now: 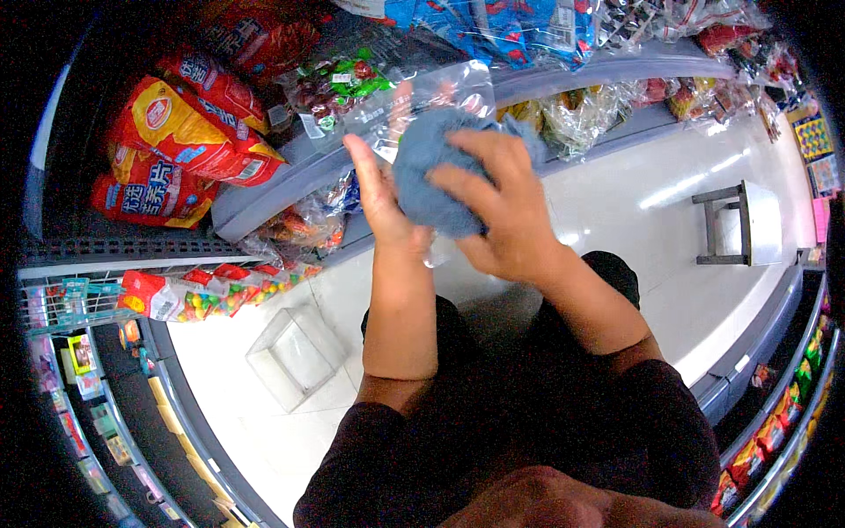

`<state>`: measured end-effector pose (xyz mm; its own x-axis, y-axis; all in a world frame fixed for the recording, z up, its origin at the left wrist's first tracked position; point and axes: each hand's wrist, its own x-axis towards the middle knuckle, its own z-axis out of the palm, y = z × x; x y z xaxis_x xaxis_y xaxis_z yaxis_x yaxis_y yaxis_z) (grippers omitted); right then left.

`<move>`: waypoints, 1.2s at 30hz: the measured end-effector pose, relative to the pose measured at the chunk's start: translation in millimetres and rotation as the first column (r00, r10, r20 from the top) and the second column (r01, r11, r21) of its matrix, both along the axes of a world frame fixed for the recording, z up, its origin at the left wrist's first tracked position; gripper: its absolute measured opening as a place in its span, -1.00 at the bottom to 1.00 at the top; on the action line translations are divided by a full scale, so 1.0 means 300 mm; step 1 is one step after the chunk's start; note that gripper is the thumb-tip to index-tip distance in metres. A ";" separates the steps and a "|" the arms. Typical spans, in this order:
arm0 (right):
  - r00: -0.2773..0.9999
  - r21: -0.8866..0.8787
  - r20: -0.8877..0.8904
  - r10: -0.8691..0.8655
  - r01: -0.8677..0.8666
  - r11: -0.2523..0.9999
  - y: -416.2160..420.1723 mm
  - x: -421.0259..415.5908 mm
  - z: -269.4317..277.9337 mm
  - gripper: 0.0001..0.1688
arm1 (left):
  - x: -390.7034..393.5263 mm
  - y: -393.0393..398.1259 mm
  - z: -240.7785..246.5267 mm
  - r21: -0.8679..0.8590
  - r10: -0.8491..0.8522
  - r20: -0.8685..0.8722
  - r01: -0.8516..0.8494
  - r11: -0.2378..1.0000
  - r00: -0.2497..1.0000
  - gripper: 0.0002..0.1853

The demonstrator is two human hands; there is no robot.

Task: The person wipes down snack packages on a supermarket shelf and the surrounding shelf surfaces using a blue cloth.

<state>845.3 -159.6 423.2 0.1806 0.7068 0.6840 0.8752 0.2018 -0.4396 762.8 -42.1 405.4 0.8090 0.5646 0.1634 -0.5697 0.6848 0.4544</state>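
My left hand [388, 204] holds a clear plastic packet [476, 86] from behind, and some of its fingers show through the film. The packet bears small white writing. A blue-grey cloth [422, 171] lies over the packet, bunched under the spread fingers of my right hand [505, 204], which is blurred. Most of the packet's contents are hidden by the cloth. Both hands are in front of the shelf edge [323, 173], above the floor. Just beyond them, packets of green and dark red wrapped sweets [350, 86] lie on the shelf.
Red and yellow snack bags [191, 132] are heaped at left on the shelf. Blue packets [515, 30] lie at its far side, with bagged goods [587, 119] on a lower tier. A clear box [297, 360] and a stool [743, 224] stand on the floor. A wire basket [72, 303] borders the left.
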 end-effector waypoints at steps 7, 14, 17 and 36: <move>0.969 0.109 -0.027 -0.246 0.248 0.963 0.021 0.099 -0.003 -0.32 | 0.037 -0.072 -0.028 0.197 0.114 -0.325 -0.051 0.979 0.939 -0.15; 0.963 0.219 -0.058 -0.264 0.270 0.937 0.027 0.147 -0.037 -0.33 | 0.043 -0.055 -0.001 0.009 -0.021 -0.053 0.021 1.000 0.998 -0.06; 0.995 0.083 0.086 -0.047 0.040 0.996 0.017 0.048 -0.008 -0.25 | 0.025 -0.009 -0.016 0.002 -0.020 -0.062 0.020 1.000 0.998 0.00; 0.959 -0.061 -0.074 0.272 -0.277 0.959 -0.013 0.076 0.004 -0.43 | -0.005 0.017 0.038 0.076 0.269 0.117 -0.278 0.957 0.956 -0.27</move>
